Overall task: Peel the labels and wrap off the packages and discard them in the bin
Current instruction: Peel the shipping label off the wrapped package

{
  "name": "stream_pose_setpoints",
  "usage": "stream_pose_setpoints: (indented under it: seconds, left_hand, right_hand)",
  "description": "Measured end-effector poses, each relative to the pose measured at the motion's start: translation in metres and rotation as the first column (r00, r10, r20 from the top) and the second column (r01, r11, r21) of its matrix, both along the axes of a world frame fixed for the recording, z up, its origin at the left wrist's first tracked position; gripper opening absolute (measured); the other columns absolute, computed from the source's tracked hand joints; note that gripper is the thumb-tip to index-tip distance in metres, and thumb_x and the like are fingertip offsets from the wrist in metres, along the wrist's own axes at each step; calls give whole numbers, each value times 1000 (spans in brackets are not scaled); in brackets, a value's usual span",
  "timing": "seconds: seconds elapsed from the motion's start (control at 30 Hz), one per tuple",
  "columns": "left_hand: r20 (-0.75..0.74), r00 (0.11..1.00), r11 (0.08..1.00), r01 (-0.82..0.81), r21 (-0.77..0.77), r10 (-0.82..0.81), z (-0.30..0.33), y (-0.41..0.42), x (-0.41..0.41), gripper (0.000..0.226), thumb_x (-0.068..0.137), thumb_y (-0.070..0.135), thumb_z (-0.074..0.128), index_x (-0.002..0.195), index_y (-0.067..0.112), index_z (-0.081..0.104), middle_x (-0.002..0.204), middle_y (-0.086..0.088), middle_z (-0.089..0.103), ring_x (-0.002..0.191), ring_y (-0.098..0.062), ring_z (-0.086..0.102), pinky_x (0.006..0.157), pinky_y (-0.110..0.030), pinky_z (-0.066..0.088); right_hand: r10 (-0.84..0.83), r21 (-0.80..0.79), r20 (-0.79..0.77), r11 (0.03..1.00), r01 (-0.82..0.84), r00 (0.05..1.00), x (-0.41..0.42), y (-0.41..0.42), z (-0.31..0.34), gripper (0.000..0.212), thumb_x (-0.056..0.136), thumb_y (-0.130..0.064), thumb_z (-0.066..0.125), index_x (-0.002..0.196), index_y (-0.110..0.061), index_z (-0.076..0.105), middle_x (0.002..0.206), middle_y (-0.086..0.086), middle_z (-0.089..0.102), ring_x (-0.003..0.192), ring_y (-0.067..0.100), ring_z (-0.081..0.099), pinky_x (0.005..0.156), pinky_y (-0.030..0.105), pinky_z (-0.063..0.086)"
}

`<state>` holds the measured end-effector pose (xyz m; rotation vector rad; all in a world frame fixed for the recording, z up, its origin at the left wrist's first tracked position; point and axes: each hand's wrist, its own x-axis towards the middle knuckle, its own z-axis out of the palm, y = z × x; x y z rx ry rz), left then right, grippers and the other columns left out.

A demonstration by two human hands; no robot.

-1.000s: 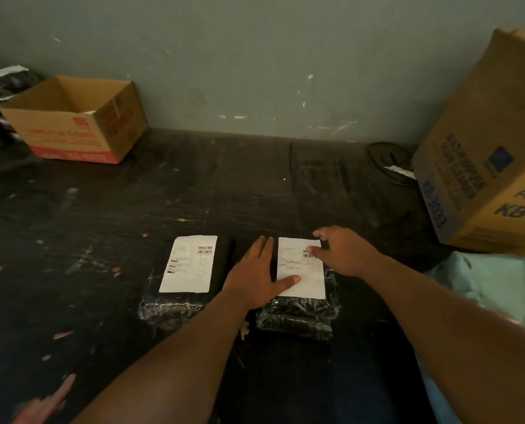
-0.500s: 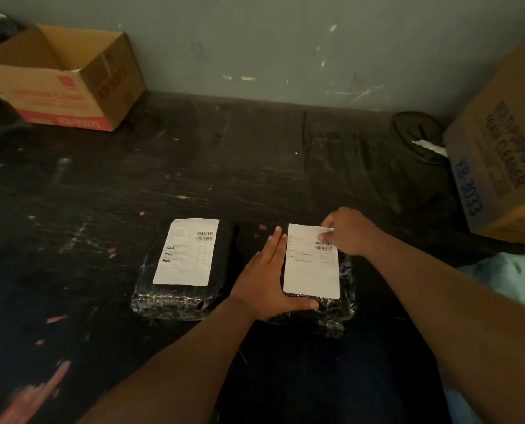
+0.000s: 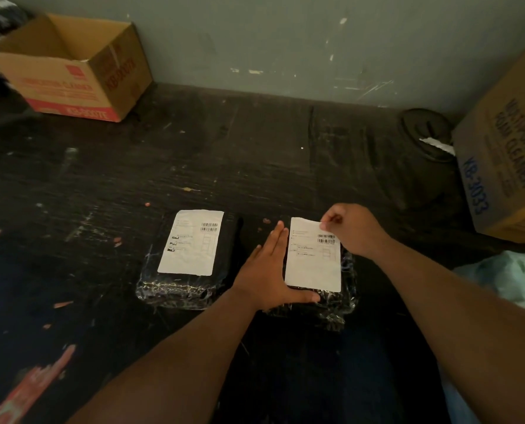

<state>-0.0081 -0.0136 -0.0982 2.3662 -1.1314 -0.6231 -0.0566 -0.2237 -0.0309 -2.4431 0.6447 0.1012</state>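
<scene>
Two black packages in shiny clear wrap lie side by side on the dark table. The left package [image 3: 221,246] carries a flat white label [image 3: 190,243]. The right package [image 3: 345,280] has a white label [image 3: 311,261] whose top right corner is pinched between the fingers of my right hand [image 3: 351,229]. My left hand [image 3: 270,270] lies flat on the right package's left side, fingers straight, thumb along its near edge, pressing it down.
An open brown cardboard box [image 3: 71,68] stands at the back left against the wall. A large closed carton [image 3: 506,154] stands at the right. A round black object [image 3: 429,133] sits beside the carton. Pale cloth [image 3: 506,276] lies at the right edge.
My right hand has closed on the label's top right corner and lifted slightly. The view has moved closer to the packages. My left hand stays pressed on the right package.
</scene>
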Motion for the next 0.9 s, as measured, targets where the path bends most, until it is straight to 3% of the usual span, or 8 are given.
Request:
stream_pose_setpoints:
  seconds: [0.2,0.37,0.43,0.5,0.57,0.7,0.9]
  left_hand:
    - [26,1000,1000,-3,6,3,-2,3,-1,146,61,88,70,161,28,-18,165,18,-30,154,-4,-6,127,-44,4]
    - [59,998,1000,5,18,-6,0,1,0,148,59,92,66,162,24,-14,168,10,-24,155,-9,-17,127,-50,7]
    - [91,996,1000,11,13,-12,2,0,0,148,58,93,66,162,22,-11,169,7,-21,154,-10,-22,127,-52,9]
    - [93,996,1000,19,9,-20,3,-2,0,147,59,91,68,162,23,-11,169,8,-22,154,-11,-19,127,-52,9]
    - [81,996,999,30,13,-31,3,-3,-1,148,59,90,69,162,24,-15,167,8,-27,156,-12,-12,126,-50,10]
    - [42,998,998,35,46,-37,5,-5,0,152,60,85,73,160,20,-22,165,6,-33,157,-14,-4,125,-45,11]
    - [24,1000,998,16,62,-18,4,-4,2,155,55,89,72,161,22,-19,165,10,-31,156,-13,1,125,-46,17]
  right_hand:
    - [12,85,89,996,-20,996,-13,2,0,12,89,-22,71,83,-31,65,88,-13,67,85,2,63,68,16,45]
    - [30,7,43,1000,-30,999,-10,-1,1,12,88,-25,71,82,-33,64,95,-10,62,88,5,61,69,16,43]
    - [17,-2,23,1000,-17,1000,-6,-2,3,11,89,-27,70,96,-33,64,96,-11,64,92,8,64,70,20,46]
    - [38,-29,-11,999,-38,999,-4,0,6,41,91,-28,68,129,-35,56,101,-9,66,93,10,65,77,27,51]
    - [41,-76,-83,996,-47,996,0,2,8,54,92,-29,66,142,-32,47,110,-3,69,94,12,65,86,34,54]
    - [56,-182,-153,980,-84,987,3,7,7,23,95,-27,61,116,-20,66,108,-1,68,91,12,63,86,34,55]
    - [79,-207,-34,975,-84,996,-6,13,6,19,96,-25,61,111,-20,72,105,-6,55,96,11,58,88,29,50]
